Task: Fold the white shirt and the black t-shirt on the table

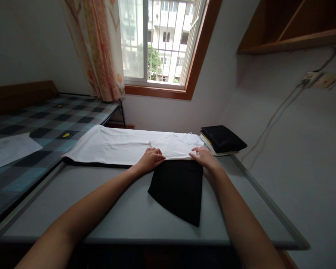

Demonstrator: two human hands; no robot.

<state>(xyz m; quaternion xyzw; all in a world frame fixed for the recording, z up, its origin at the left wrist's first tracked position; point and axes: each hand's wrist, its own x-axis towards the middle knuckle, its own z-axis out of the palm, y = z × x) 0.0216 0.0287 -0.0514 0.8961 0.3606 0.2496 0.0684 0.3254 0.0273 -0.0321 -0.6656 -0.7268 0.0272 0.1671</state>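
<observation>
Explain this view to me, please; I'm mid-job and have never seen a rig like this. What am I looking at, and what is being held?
There is no machine here: these are a person's bare hands, seen by one camera worn on the head, looking forward and down. On the table lies a long white cloth, with a black panel spreading towards the person. The left hand and right hand touch the edge where white meets black; whether they pinch or only press is unclear. A folded pile sits at the far right, and a checked bed stands on the left.
</observation>
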